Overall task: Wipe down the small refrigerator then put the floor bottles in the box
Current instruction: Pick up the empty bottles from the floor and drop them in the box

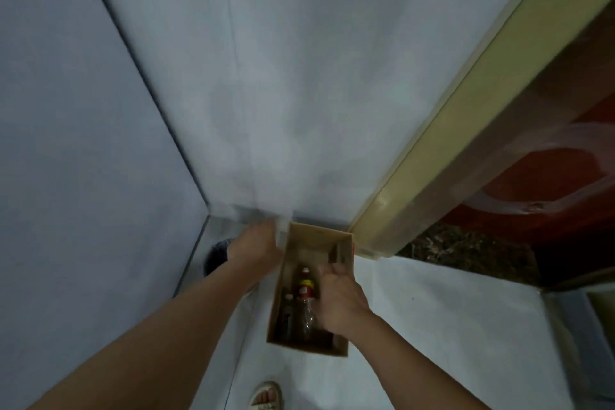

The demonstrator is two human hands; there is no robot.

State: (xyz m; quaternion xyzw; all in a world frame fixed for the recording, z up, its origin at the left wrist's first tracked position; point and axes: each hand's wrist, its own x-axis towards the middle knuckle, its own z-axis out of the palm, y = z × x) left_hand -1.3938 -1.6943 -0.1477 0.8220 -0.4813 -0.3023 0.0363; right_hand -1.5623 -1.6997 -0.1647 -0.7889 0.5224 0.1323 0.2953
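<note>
Two bottles at least already lie inside the cardboard box (332, 240), so the second half of the job looks well under way. The right hand (339, 299) reaches into the box from its right side, fingers curled down over the clear bottle (306, 306) with the red and yellow label; they seem to hold it near its shoulder, though the fingertips are hidden behind the knuckles and the grip cannot be fully confirmed. Just left of that bottle a darker bottle (288, 309) with a pale cap lies along the box's left wall. The left hand (256, 243) is at the far left corner of the box, its fingers closed round something pale and blurred (281, 230) right at the rim. Whether that is a box flap, a cloth or another bottle cannot be told.

Moving outward, the box stands on the pale floor (449, 326) in the corner where the grey walls (299, 76) meet. A dark round object (216, 256) sits on the floor just left of the left wrist; it may be one more item to gather, but it is too dim to name. The red and cream cabinet (532, 160) rising at right may be the refrigerator; whether it has been wiped cannot be judged from here. A sandalled foot (266, 396) shows at the near edge. What seems left: settle this bottle, then check the floor for others.
</note>
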